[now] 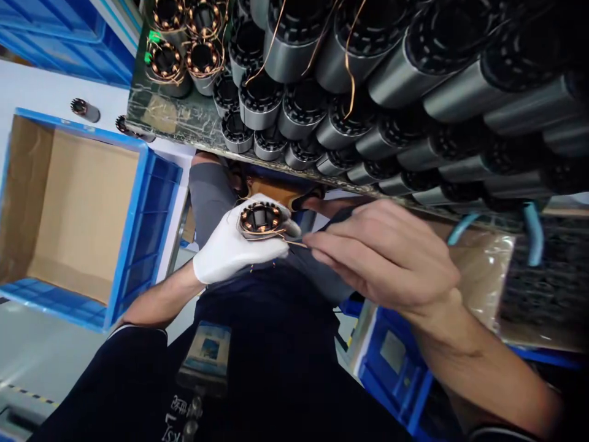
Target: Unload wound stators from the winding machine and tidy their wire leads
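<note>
In a white glove, my left hand (230, 248) wraps round a motor stator (261, 219) with copper windings and a black slotted end, held over my lap. My bare right hand (391, 255) is closed in a pinch just right of it. Between the thumb and finger runs a thin copper wire (295, 244) that leads from the stator. Part of the stator's body is hidden by the gloved fingers.
A worn bench (184, 132) ahead carries many metal stators (261, 101) in rows, and several copper-wound ones (204, 58) at its left. A blue crate (156, 215) lined with cardboard stands left. Another blue bin (391, 368) is low at right.
</note>
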Motion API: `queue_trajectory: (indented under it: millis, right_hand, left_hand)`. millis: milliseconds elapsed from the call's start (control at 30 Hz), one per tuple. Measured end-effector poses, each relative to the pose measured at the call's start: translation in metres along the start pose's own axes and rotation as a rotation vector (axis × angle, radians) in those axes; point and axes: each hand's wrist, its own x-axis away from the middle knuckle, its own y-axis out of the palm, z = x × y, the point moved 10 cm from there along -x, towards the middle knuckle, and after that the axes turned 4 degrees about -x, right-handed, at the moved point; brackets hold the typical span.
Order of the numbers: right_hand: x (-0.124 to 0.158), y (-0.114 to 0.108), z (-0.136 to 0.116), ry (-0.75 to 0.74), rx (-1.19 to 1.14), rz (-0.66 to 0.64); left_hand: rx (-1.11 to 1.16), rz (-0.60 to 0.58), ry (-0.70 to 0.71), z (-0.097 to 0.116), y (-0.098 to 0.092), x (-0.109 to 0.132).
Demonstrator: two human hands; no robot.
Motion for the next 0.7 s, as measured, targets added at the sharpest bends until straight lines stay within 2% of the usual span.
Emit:
queue_trajectory:
  millis: [67,133,200,233,267,333,433,467,533,600,633,700]
  right_hand:
    - [0.009,0.004,0.01,0.193,-0.31,0.093]
    - [0.024,0.03,0.025,0.458,-0.757,0.192]
    - [0.037,0.063,0.027,0.619,-1.106,0.277]
    - [0.041,0.074,0.026,0.645,-1.183,0.317]
    - [0.043,0.08,0.023,0.644,-1.195,0.351]
    - [0.045,0.081,0.016,0.577,-1.07,0.358]
    - [0.046,0.068,0.0,0.436,-0.844,0.254]
    - [0.049,0.061,-0.002,0.406,-0.819,0.243]
    - [0.058,0.042,0.004,0.436,-0.833,0.302]
    - [0.07,0.034,0.02,0.601,-0.824,0.327]
    - [0.076,0.036,0.028,0.704,-0.793,0.297]
    - [0.083,0.047,0.038,0.828,-0.752,0.197]
  left_hand:
    - [-0.057,0.08,0.112,0.0,-0.006,-0.006]
    - [-0.054,0.126,0.176,-0.007,-0.006,-0.012]
    - [0.101,0.121,0.138,-0.021,0.003,-0.017]
    - [0.209,0.122,0.096,-0.028,0.009,-0.018]
    - [0.32,0.14,0.048,-0.034,0.015,-0.018]
    - [0.495,0.211,-0.05,-0.042,0.023,-0.016]
    - [0.55,0.262,-0.116,-0.043,0.025,-0.022]
    - [0.48,0.253,-0.053,-0.036,0.02,-0.028]
    - [0.155,0.218,0.23,-0.005,0.006,-0.037]
    - [-0.27,0.145,0.549,0.024,0.007,-0.034]
    - [-0.428,0.099,0.658,0.03,0.012,-0.03]
    - [-0.59,0.01,0.717,0.031,0.02,-0.024]
